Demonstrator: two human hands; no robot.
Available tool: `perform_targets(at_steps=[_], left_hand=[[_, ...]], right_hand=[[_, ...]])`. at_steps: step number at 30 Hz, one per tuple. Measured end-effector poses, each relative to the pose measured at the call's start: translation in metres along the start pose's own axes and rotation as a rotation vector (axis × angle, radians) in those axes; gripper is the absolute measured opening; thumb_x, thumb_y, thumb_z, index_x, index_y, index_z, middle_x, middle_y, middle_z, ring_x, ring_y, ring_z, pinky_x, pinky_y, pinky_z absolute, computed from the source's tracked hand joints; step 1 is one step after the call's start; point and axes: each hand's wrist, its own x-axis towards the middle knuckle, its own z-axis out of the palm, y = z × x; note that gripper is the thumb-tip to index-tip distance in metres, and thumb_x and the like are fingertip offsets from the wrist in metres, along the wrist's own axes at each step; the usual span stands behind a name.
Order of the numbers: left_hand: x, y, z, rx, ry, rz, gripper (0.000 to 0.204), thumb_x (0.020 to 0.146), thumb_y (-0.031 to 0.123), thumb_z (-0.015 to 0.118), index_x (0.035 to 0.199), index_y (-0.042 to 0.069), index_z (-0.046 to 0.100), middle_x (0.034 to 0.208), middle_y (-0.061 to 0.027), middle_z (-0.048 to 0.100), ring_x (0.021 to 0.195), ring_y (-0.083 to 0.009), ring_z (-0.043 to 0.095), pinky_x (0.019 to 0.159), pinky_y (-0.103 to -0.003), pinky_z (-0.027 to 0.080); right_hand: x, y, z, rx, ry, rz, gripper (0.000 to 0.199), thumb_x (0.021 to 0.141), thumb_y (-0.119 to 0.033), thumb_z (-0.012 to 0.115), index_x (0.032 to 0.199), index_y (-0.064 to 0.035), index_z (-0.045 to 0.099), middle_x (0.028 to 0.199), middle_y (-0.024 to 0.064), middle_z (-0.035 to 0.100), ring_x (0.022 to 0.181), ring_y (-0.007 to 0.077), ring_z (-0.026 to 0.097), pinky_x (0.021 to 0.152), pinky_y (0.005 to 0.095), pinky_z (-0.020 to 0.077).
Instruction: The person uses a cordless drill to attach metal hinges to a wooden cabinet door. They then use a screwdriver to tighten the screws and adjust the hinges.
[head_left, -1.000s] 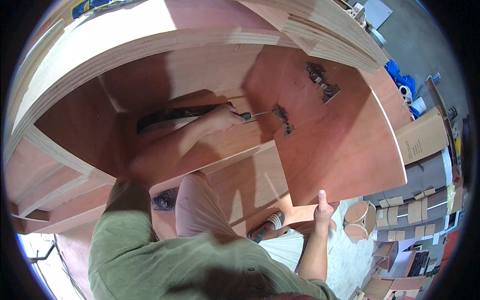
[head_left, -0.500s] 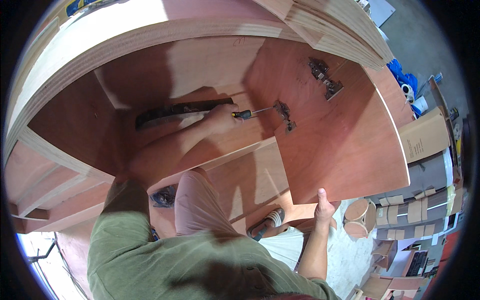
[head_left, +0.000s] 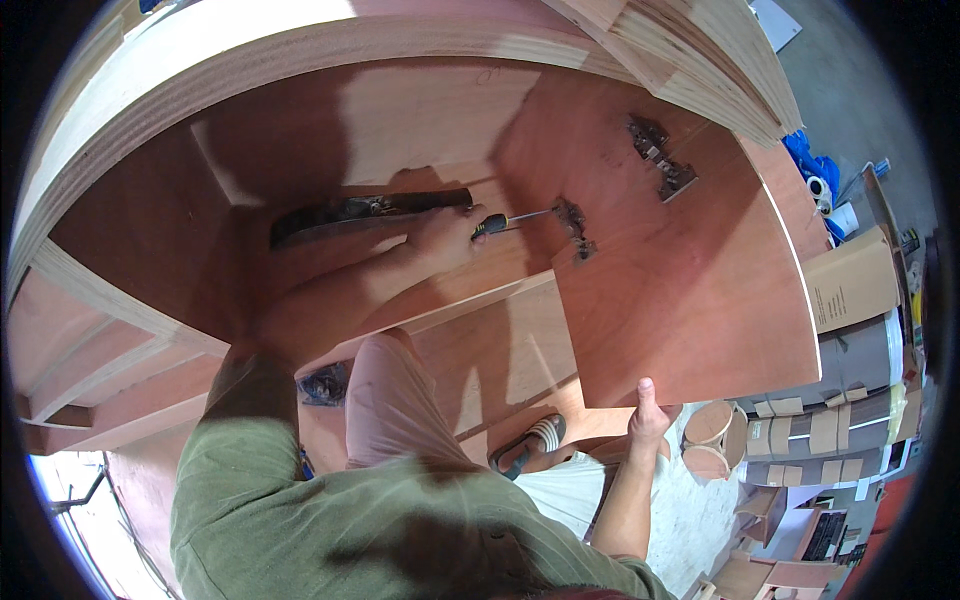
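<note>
My left hand [head_left: 447,240] reaches into a wooden cabinet and is closed around a black-and-yellow screwdriver [head_left: 490,227]. The shaft points right, its tip at the nearer metal hinge [head_left: 575,228], where cabinet side and door meet. A second hinge [head_left: 660,158] sits farther up along the same joint. The reddish plywood door [head_left: 690,300] stands swung out to the right. At its lower edge my right hand [head_left: 650,412] grips it, thumb on the near face and the other fingers mostly hidden. A long dark object [head_left: 370,210] lies inside the cabinet behind my left hand; its kind is unclear.
A thick plywood edge [head_left: 300,70] curves over the opening. My knee [head_left: 385,400] and a sandalled foot [head_left: 535,440] are below. Round wooden pieces [head_left: 710,425], a cardboard box [head_left: 855,280] and taped grey rolls [head_left: 840,425] stand at right. A dark plastic bag [head_left: 325,385] lies near the knee.
My left hand has turned slightly on the screwdriver, whose handle is tilted a little differently. The tip stays at the nearer hinge, and my right hand keeps its hold on the door.
</note>
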Motion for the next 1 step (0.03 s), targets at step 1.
perform_targets(at_steps=[1], left_hand=[[-0.0005,-0.0004,0.0004,-0.001,0.000,-0.001,0.031,0.081,0.032,0.067,0.100,0.009,0.061,0.082,-0.0200,0.064,0.077,-0.0388,0.064,0.068,-0.049,0.049]], right_hand=[[0.0002,0.0026,-0.0029,0.003,-0.008,0.005,0.051,0.079,-0.004,0.072,0.125,0.0035,0.050,0.123,0.0126,0.054,0.112,0.0216,0.052,0.099,0.0361,0.0387]])
